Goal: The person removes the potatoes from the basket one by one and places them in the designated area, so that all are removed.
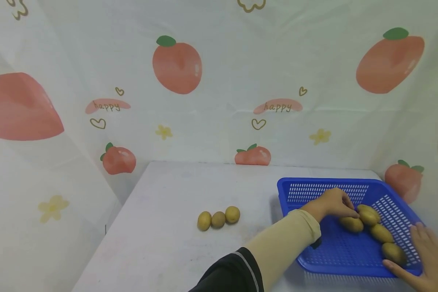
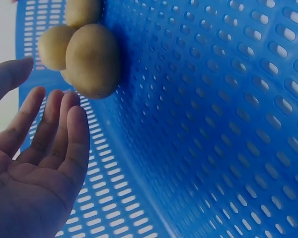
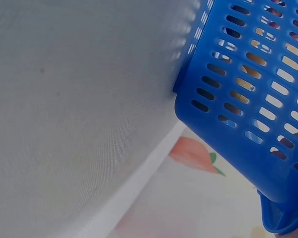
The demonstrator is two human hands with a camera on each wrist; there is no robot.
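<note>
A blue plastic basket [image 1: 328,181] stands at the table's right side with several potatoes [image 1: 382,233] along its right half. My left hand [image 1: 333,202] reaches into it, fingertips close over the leftmost potato [image 1: 351,225]. Seen from the left wrist, that hand [image 2: 44,153] has loosely bent fingers and a bare palm, just short of a potato [image 2: 93,60]. At the basket's front right corner rests my right hand [image 1: 432,259], fingers extended along the side and thumb at the front rim. The right wrist view shows mostly the basket's perforated outer wall [image 3: 228,106].
Three round potatoes [image 1: 218,219] sit in a short row on the white table [image 1: 168,251], left of the basket. Behind the table and at both sides hangs a pale curtain [image 1: 219,81] with printed fruit.
</note>
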